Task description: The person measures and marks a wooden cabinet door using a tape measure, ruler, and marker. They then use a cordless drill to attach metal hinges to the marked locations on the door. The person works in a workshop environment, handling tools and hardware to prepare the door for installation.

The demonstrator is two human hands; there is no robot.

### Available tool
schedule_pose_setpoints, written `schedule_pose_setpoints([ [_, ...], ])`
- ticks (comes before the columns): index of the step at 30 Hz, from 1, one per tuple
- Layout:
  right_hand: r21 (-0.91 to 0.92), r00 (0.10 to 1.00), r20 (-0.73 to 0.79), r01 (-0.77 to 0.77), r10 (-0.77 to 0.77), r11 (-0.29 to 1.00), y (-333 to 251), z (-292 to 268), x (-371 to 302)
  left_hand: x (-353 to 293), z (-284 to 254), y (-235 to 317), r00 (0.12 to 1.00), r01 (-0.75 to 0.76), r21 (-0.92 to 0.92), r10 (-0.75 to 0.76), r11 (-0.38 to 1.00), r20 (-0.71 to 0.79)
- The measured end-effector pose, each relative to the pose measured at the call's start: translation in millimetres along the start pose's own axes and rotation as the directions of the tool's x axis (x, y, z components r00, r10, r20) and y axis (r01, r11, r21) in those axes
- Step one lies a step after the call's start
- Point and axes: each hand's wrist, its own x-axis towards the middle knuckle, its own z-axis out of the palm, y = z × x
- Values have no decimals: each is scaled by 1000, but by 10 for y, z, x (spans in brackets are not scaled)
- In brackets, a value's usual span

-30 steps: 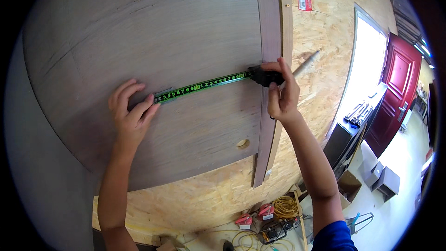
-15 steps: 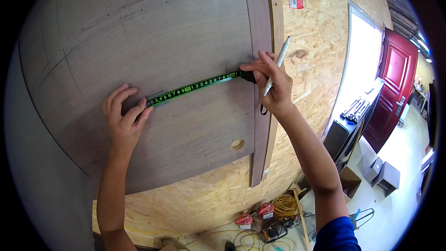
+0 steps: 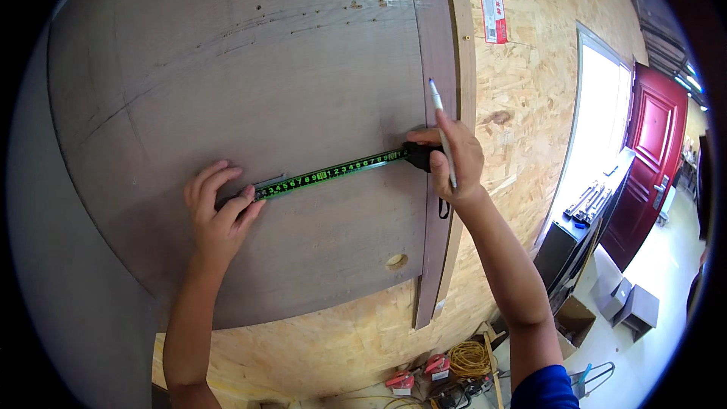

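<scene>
Here's my left hand (image 3: 217, 203), thumb and index fingertip squeezed into a pinch, the other fingers arched above them! Over to my right hand (image 3: 460, 160), set higher: fingers curled into a grip, index finger stretched toward the left, thumb bent below it. Down at the elbows, both are bent! My left forearm (image 3: 195, 310) rises bare with a slight lean inward; my right forearm (image 3: 503, 257) slants more sharply, its wrist well inside its elbow.
</scene>
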Motion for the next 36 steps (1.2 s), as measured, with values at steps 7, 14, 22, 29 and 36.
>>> schedule_pose_setpoints([
  [7, -65, 984, 105, 153, -146, 986, 101, -89, 9, 17, 27, -4, 999, 43, -26, -43, 999, -2],
  [14, -90, 955, 131, 279, -267, 956, 82, -108, 139, 29, 10, 27, 998, 68, -9, -68, 998, 18],
  [22, -61, 961, 89, 269, -263, 961, 176, -77, 86, -9, 38, -12, 999, 36, -6, -36, 999, 18],
  [29, -91, 922, 146, 373, -358, 923, 195, -93, 155, -44, 46, -6, 998, 53, -3, -53, 999, 30],
  [36, -47, 942, 109, 324, -317, 945, 237, -58, 95, -60, 44, 3, 997, 50, -4, -50, 999, 59],
])
